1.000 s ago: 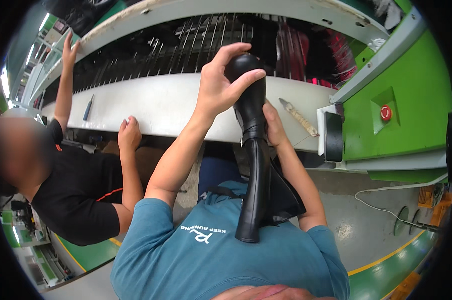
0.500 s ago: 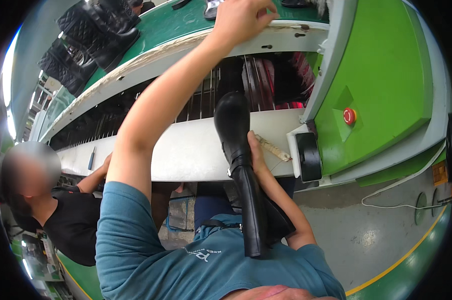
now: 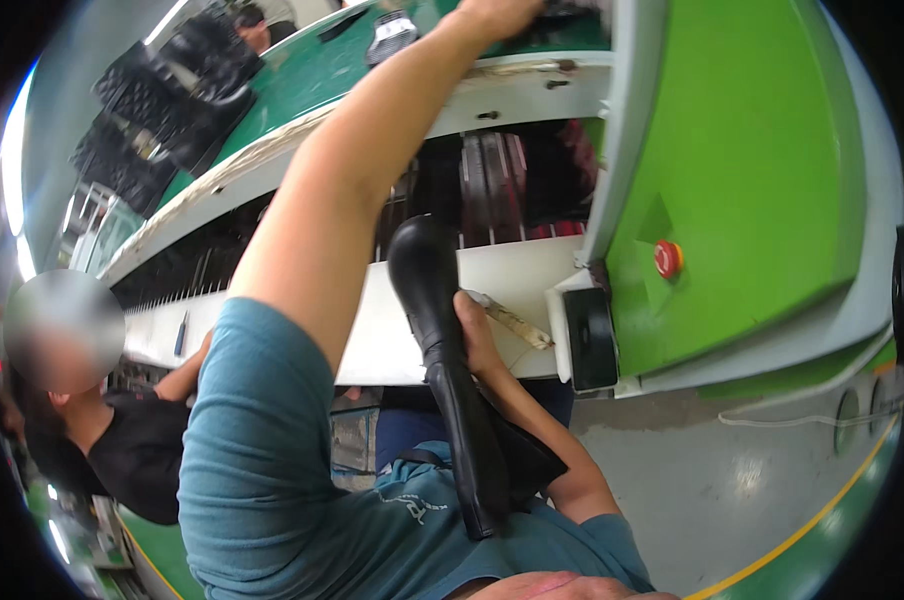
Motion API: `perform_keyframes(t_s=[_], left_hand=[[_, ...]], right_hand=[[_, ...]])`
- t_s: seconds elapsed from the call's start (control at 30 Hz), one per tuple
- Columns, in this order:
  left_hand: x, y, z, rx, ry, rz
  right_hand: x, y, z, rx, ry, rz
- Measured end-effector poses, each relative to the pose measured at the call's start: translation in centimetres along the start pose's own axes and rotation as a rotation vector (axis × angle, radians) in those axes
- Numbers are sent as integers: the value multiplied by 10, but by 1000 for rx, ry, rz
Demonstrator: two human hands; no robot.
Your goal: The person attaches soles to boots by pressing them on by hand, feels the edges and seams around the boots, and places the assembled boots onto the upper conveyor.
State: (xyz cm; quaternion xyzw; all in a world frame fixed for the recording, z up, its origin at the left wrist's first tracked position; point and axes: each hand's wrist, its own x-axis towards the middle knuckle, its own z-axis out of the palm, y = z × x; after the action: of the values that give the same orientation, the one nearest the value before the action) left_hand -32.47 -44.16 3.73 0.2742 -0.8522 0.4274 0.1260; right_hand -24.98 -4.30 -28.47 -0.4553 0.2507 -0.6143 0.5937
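Observation:
A tall black boot (image 3: 427, 275) leans toe-up from the white bench edge against my torso, its shaft toward me and a buckled strap at the ankle. My right hand (image 3: 477, 335) is closed around its side near the ankle. Past the bench, my left arm stretches to the green conveyor belt (image 3: 317, 85). My left hand (image 3: 502, 14) is at the top edge of the picture, close to a dark item (image 3: 562, 30); its fingers are cut off and blurred. A slim tool wrapped in cream tape (image 3: 517, 325) lies on the bench beside my right hand.
Quilted black boots (image 3: 167, 110) stand on the belt at left. A grey-and-white shoe-shaped item (image 3: 392, 38) lies there too. A green machine panel with a red button (image 3: 668, 259) rises at right. A co-worker (image 3: 122, 440) sits at left, near a blue-handled tool (image 3: 181, 333).
My left arm has reached farther forward, taking the hand partly out of the picture. The whole view has shifted; the boot stays in my right hand.

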Motion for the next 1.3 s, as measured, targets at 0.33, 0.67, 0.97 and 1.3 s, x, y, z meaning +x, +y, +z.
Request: perform_keyframes(t_s=[0.33, 0.67, 0.97, 1.3], left_hand=[[-57, -45, -90, -456, 325, -334], [-284, -57, -252, -813, 852, -601], [-432, 42, -175, -1379, 784, -1054], [-483, 118, -117, -1905, 560, -1172]], right_hand=[[0, 19, -6, 413, 183, 313], [13, -8, 8, 606, 102, 260], [27, -12, -12, 602, -31, 516], [-10, -44, 19, 479, 236, 511]])
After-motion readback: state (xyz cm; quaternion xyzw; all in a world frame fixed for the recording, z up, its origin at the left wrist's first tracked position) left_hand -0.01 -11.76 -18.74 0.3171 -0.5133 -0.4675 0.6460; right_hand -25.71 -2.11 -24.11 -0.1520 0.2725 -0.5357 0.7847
